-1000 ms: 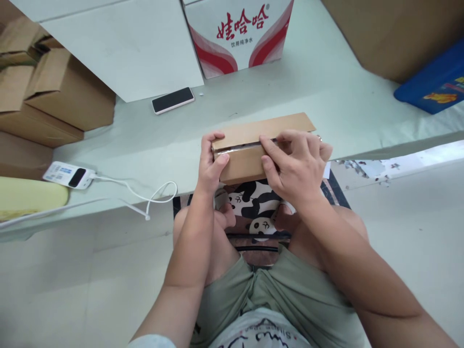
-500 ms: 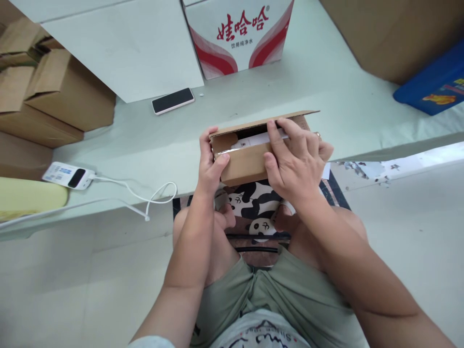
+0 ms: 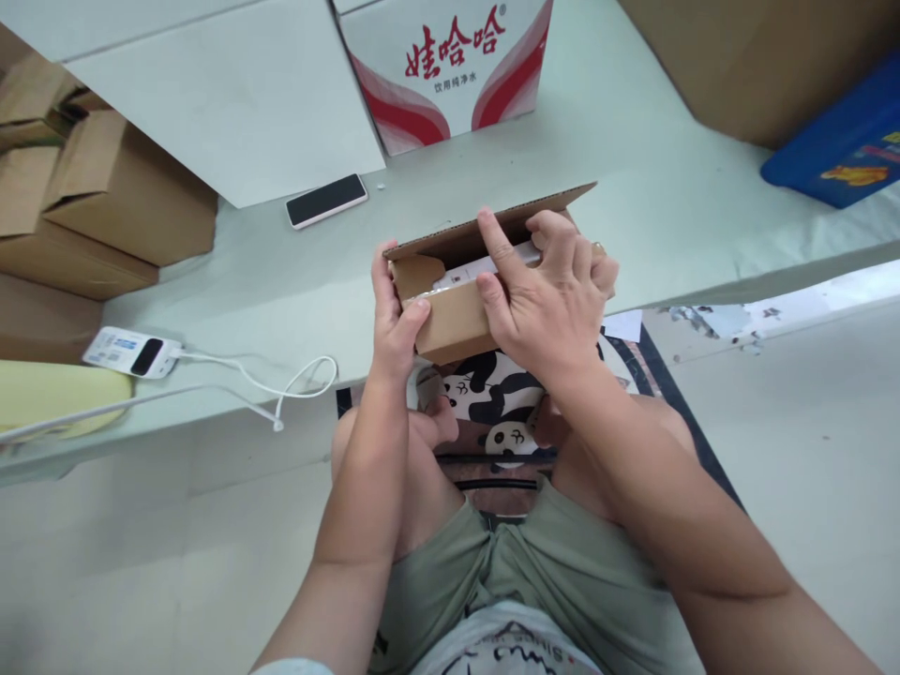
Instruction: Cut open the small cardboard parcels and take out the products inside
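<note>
A small brown cardboard box [image 3: 450, 323] rests at the near edge of the pale table [image 3: 281, 281], its lid flap [image 3: 492, 220] raised. My left hand [image 3: 394, 314] grips the box's left end, thumb on the front wall. My right hand [image 3: 545, 295] lies over the right half of the box, its fingers curled over the front wall and reaching inside. A white item [image 3: 468, 272] shows inside the box, under my right fingers.
A phone [image 3: 326, 200] lies face up behind the box. A white and red printed carton [image 3: 442, 70] and a white box [image 3: 225, 94] stand at the back. Brown cartons [image 3: 105, 202] stack at left, a blue pack [image 3: 840, 145] at right. A white charger [image 3: 130, 352] with cable [image 3: 281, 384] lies at left.
The lid flap went from lying closed to standing raised. My right fingers moved from the seam into the box opening. The white item inside came into sight.
</note>
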{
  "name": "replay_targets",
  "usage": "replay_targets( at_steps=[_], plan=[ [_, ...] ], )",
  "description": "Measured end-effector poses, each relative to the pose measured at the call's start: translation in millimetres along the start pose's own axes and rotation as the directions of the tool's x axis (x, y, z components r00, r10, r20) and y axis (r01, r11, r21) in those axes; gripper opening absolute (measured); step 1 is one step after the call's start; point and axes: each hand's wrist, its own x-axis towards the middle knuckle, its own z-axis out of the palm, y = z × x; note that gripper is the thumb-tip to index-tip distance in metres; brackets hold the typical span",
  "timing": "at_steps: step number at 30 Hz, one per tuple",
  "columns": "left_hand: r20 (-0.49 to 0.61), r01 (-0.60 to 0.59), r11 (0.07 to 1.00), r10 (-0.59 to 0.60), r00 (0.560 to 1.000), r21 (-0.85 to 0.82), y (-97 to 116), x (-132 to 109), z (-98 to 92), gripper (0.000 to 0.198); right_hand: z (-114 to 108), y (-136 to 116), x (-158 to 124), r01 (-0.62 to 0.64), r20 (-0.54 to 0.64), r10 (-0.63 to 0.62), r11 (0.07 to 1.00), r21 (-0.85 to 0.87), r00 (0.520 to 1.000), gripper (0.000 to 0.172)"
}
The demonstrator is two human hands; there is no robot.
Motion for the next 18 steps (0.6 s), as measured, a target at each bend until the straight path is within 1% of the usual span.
replay_targets(
  at_steps=[6,9,11,13,15,16,17,18],
  plan=[
    [-0.011,0.026,1.0,-0.026,1.0,0.005,-6.5,0.3,-4.1,0.079,7.3,7.9,-3.6,-0.038,-0.049,0.038,0.999,0.003,0.998,0.061],
    [-0.001,0.034,0.999,-0.034,0.999,-0.002,-8.0,0.5,-5.6,0.08,9.7,12.0,-5.5,-0.029,-0.063,0.029,1.0,-0.001,0.998,0.06],
    [0.005,0.031,1.0,-0.031,1.0,-0.003,-7.9,0.8,-5.8,0.079,10.7,17.6,-6.2,-0.02,-0.068,0.022,0.999,0.032,0.997,0.06],
    [-0.002,0.019,1.0,-0.019,1.0,-0.007,-7.6,1.1,-5.5,0.078,11.4,29.1,-6.5,-0.012,-0.113,0.024,0.994,0.106,0.993,0.059],
    [-0.011,0.01,1.0,-0.01,1.0,-0.011,-8.1,0.8,-5.3,0.079,12.1,47.5,-7.1,0.003,-0.217,0.049,0.972,0.234,0.975,0.056],
    [-0.016,0.008,1.0,-0.008,1.0,-0.011,-8.5,0.4,-5.2,0.079,12.5,58.5,-7.6,0.002,-0.26,0.084,0.95,0.312,0.962,0.054],
    [-0.021,0.008,1.0,-0.008,1.0,-0.011,-9.1,-0.3,-5.1,0.081,13.2,69.9,-8.2,-0.014,-0.278,0.134,0.918,0.396,0.951,0.051],
    [-0.025,0.008,1.0,-0.008,1.0,-0.01,-9.7,-1.2,-5.1,0.083,14.1,80.8,-8.9,-0.044,-0.26,0.188,0.879,0.475,0.947,0.048]
  ],
)
